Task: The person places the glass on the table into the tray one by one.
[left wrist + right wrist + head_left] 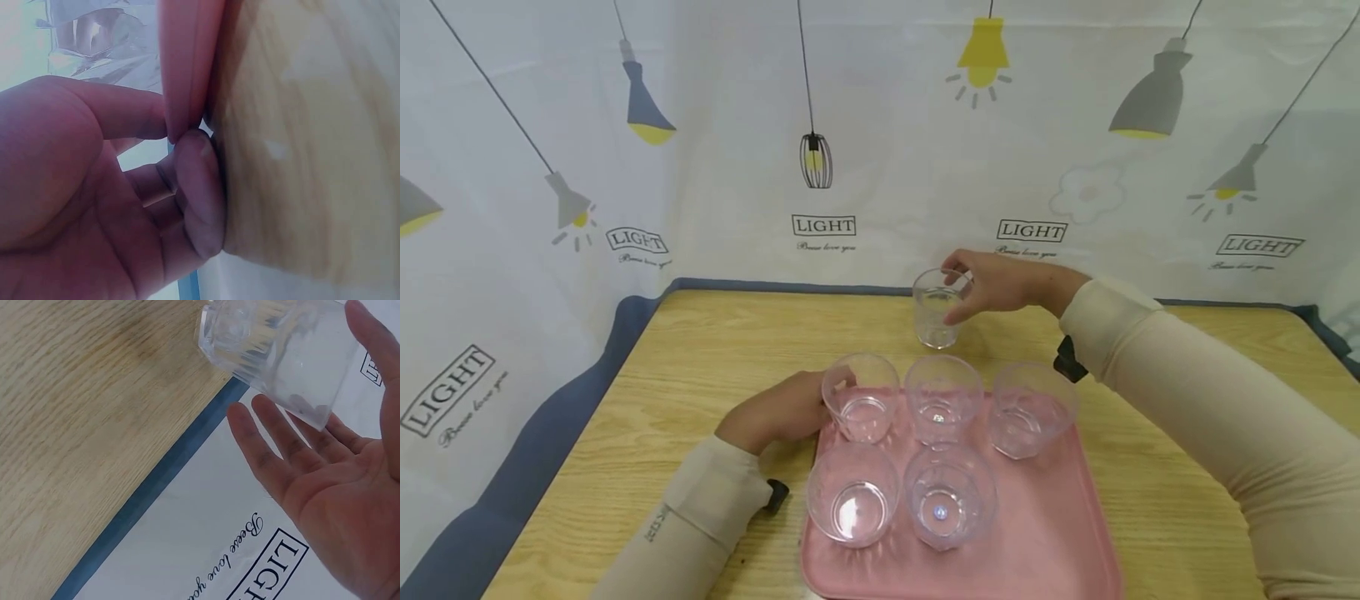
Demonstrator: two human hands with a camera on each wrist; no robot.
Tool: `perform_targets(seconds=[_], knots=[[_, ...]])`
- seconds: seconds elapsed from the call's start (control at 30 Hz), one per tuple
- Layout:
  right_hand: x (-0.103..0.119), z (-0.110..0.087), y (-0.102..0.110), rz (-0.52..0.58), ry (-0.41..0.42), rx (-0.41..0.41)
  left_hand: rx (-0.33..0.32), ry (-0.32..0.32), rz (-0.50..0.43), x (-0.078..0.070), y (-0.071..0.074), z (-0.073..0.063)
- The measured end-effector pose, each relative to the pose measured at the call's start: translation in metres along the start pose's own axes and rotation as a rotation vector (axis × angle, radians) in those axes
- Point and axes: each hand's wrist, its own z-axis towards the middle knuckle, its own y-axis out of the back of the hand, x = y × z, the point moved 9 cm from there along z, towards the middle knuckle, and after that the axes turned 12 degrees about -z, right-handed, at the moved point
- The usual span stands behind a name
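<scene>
Your right hand (1000, 283) has its fingers (262, 444) spread and nearly straight around a clear cup (937, 308). The head view shows the thumb and a fingertip at the cup's rim; the right wrist view shows the palm open beside the wall, so whether the fingers actually press the cup cannot be told. The cup stands upright on the table (700, 350) near its far edge, mouth up, long axis vertical, just beyond the far edge of the pink tray (1060, 533). In the right wrist view its rim is cut off by the frame.

Your left hand (778, 410) lies at the tray's left edge, near its far left corner. The left wrist view shows the fingers (200, 187) curled against the tray's rim and the table top, with one finger laid on the upper side of the rim. Most of the hand is hidden in the head view behind the far left tray cup (861, 407).

Five clear cups stand upright on the tray: three along its far edge, two in the row nearer you. The tray's near edge is cut off by the frame.
</scene>
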Motion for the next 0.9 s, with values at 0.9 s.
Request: perform_targets(seconds=[0.9], knots=[[-0.054,-0.076,0.023,0.132,-0.037,-0.255,0.012,0.001,-0.007,-0.003,-0.003,0.002]])
